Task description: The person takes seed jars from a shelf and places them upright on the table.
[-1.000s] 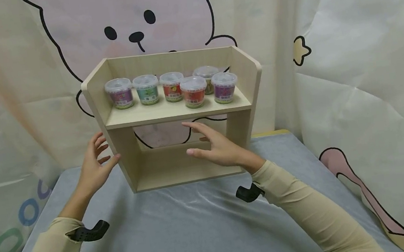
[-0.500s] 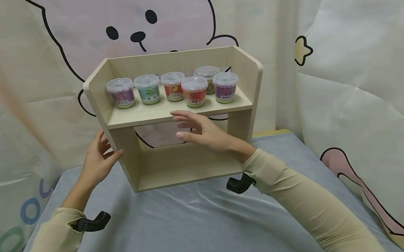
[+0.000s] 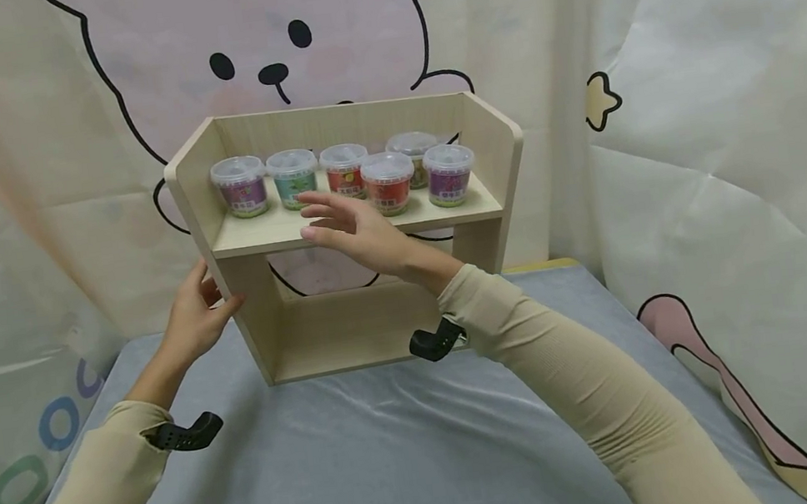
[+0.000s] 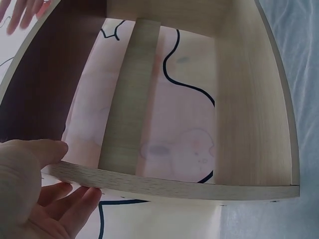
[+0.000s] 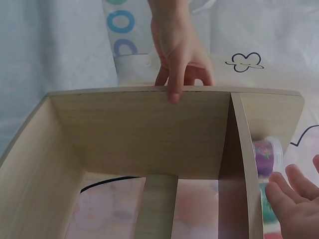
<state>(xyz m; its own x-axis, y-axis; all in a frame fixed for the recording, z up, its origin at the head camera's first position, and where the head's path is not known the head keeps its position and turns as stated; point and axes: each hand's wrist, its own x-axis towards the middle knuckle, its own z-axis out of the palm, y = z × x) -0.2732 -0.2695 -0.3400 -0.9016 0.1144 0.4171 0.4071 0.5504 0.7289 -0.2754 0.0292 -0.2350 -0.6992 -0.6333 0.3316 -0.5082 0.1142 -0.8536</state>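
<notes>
A light wooden two-tier shelf (image 3: 364, 331) stands on the table. My left hand (image 3: 194, 315) holds its left side panel (image 4: 164, 185); in the left wrist view the thumb (image 4: 50, 149) lies on the inner side and the fingers are outside. My right hand (image 3: 363, 232) reaches in front of the upper board, fingers extended and holding nothing. Its fingertips overlap the lower part of the teal-labelled lidded tub (image 3: 294, 183). Left of that tub is a purple-labelled one (image 3: 242, 189); a red-labelled tub (image 3: 343, 167) is partly hidden behind the hand.
Farther right on the upper board are another red-labelled tub (image 3: 389, 185), a clear-lidded tub (image 3: 411, 143) behind it and a second purple-labelled tub (image 3: 449, 177). A blue-grey cloth (image 3: 368, 458) covers the table. Printed curtains (image 3: 720, 120) hang behind and beside it.
My right hand has moved up and to the left, from before the lower opening to the upper board. My left hand has closed in on the side panel. The tubs have stayed put.
</notes>
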